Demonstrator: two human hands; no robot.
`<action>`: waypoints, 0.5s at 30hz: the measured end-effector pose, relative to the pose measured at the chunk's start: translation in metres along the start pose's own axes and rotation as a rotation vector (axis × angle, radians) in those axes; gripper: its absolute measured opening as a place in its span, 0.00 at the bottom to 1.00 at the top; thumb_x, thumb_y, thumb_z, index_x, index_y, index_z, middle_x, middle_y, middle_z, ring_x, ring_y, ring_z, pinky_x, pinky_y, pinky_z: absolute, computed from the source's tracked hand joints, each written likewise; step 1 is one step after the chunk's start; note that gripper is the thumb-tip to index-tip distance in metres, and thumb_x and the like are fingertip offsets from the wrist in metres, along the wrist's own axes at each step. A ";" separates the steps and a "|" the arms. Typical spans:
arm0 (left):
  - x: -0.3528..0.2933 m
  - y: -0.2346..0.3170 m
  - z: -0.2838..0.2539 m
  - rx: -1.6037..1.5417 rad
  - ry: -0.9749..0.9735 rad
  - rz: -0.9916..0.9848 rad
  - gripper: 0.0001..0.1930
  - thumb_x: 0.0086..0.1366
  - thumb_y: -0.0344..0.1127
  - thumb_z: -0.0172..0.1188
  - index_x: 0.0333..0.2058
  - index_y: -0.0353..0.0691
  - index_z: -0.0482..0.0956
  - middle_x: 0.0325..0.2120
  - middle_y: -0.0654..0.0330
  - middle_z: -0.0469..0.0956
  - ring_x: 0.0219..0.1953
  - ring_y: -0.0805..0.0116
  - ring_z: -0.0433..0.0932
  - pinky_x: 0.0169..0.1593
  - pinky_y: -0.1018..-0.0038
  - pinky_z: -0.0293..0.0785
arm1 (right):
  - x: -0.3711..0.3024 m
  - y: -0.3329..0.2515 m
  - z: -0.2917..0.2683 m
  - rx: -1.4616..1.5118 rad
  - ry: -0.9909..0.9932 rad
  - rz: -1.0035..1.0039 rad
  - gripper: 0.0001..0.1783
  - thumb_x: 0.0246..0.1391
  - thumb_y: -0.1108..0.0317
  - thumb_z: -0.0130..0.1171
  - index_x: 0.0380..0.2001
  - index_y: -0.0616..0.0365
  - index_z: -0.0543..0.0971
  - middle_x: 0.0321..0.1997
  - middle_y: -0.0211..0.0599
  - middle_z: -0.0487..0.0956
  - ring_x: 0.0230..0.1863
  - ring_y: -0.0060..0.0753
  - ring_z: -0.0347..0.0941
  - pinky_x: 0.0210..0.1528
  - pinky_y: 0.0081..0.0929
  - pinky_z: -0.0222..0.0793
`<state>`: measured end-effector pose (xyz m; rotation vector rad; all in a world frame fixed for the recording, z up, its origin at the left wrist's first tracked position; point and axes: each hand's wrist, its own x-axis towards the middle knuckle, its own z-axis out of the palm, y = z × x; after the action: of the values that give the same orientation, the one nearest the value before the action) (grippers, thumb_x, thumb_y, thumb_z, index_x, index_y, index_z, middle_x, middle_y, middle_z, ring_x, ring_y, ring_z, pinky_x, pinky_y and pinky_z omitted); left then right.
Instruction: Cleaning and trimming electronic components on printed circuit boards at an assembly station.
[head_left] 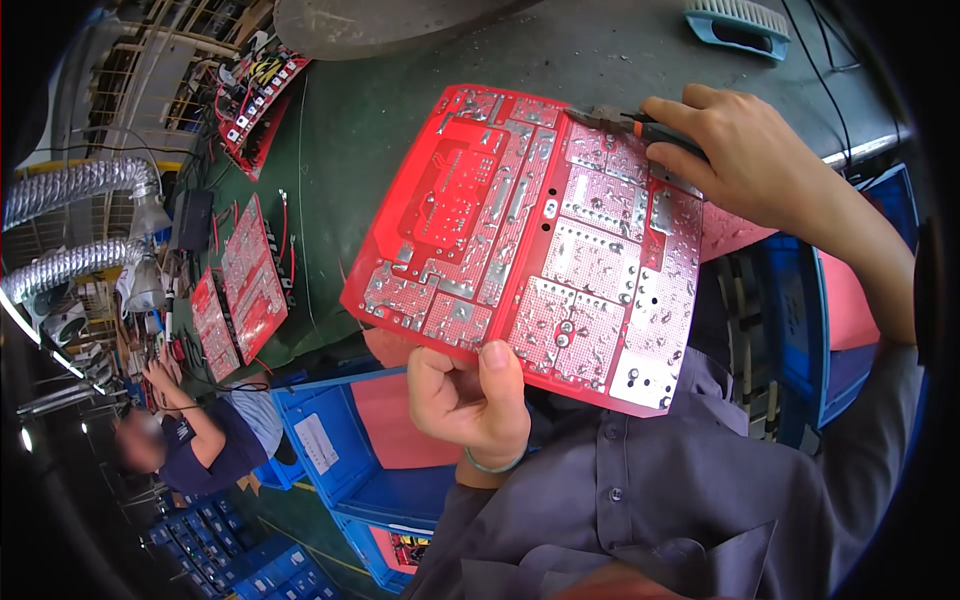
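Red circuit board [527, 255], silver-patched, densely dotted

Passable over green tabletop [610, 55] between held circuit board [480, 205] and scrub brush [737, 28]; farther left, blocked by red boards [256, 275].

A brush [742, 20] tops the table [620, 60]; ducts [90, 182], probably foil, left.

The left hand [468, 402] grips the near edge of a red printed circuit board [525, 230], thumb on the soldered face. The right hand [735, 150] holds pliers [640, 127], tip over the board's far edge; contact is indeterminate. A light-blue scrubbing brush [740, 30] lies on the green bench [375, 110]. Further circuit boards [255, 275] lie at left. A blue bin [345, 472] contains a pink sheet [410, 420].
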<state>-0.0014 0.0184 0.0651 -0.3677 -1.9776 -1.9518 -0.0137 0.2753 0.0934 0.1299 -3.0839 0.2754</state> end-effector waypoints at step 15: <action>-0.001 -0.002 -0.002 -0.030 -0.014 -0.073 0.09 0.57 0.31 0.58 0.26 0.35 0.66 0.22 0.65 0.70 0.23 0.84 0.65 0.27 0.86 0.59 | 0.013 0.022 0.002 0.318 -0.038 -0.004 0.17 0.56 0.61 0.50 0.42 0.64 0.74 0.27 0.50 0.75 0.25 0.47 0.72 0.28 0.35 0.65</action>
<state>-0.0009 0.0161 0.0623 -0.3217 -1.9988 -2.0300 -0.0292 0.2953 0.0880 0.1532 -3.0507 0.7695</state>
